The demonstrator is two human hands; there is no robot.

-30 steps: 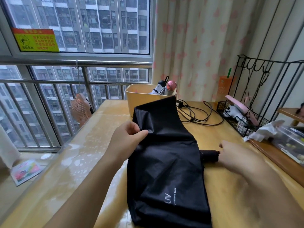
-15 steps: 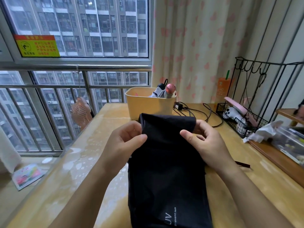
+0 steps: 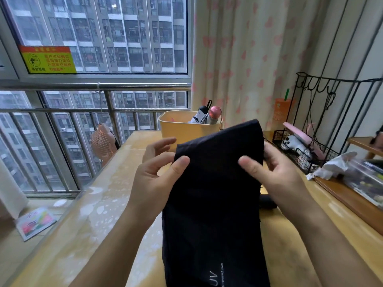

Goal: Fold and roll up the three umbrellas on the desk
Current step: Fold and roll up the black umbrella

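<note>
A black umbrella (image 3: 215, 199) with white "UV" lettering hangs in front of me over the wooden desk (image 3: 116, 214). My left hand (image 3: 157, 177) pinches the left side of its raised cloth edge between thumb and fingers. My right hand (image 3: 271, 172) pinches the right side of the same edge. The umbrella's black handle (image 3: 267, 200) pokes out on the desk under my right wrist. Two rolled umbrellas (image 3: 207, 118), one with a pink cap, stand in a yellow bin (image 3: 182, 131) behind the cloth.
A black wire rack (image 3: 310, 150) with a white gadget and a pink item stands at the right. Beside it lie crumpled plastic (image 3: 335, 165) and a wooden tray (image 3: 352, 199). A window railing (image 3: 93, 109) and a small fan (image 3: 102, 142) are to the left.
My right hand left the handle and took the cloth's right edge. Both hands have lifted the folded cloth higher, in front of the yellow bin.
</note>
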